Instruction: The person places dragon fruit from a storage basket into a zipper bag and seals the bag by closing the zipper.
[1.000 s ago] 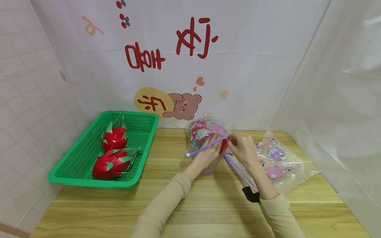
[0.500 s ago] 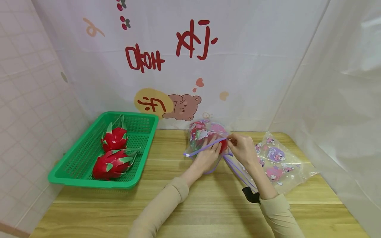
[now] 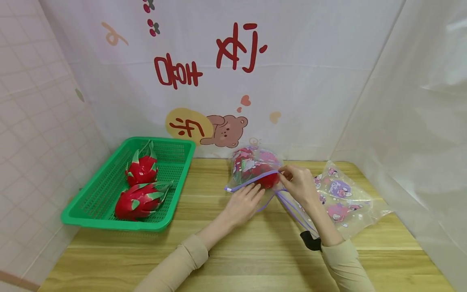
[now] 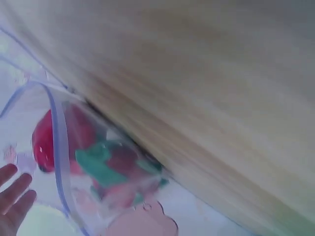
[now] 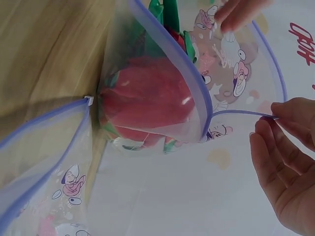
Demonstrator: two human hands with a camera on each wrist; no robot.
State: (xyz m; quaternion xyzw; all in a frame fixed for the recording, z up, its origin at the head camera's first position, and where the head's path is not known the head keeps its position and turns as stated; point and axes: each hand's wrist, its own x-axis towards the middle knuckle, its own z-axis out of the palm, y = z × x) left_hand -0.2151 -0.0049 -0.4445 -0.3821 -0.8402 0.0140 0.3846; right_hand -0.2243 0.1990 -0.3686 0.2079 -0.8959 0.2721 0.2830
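Note:
A clear zip bag point(image 3: 242, 168) with purple edging and pink cartoon prints stands at the back of the table, its mouth gaping toward me. Inside are dragon fruits, one red with green scales point(image 5: 147, 93) close to the opening. My right hand point(image 3: 300, 183) pinches the right end of the bag's purple edge between thumb and finger. My left hand point(image 3: 242, 205) is just in front of the mouth, outside the upper edge, its fingers extended and holding nothing. In the left wrist view its fingers point(image 4: 18, 189) show beside the purple strip.
A green basket point(image 3: 109, 227) at the left holds two dragon fruits, one upright point(image 3: 141, 170) and one on its side point(image 3: 135, 202). A flat second zip bag point(image 3: 344, 198) lies at the right, partly behind my right forearm. A printed white cloth point(image 3: 299, 81) hangs behind the table.
My left hand has drawn back toward me, out of the bag's mouth, leaving the red fruit near the opening more exposed. The right hand keeps its pinch in the same place.

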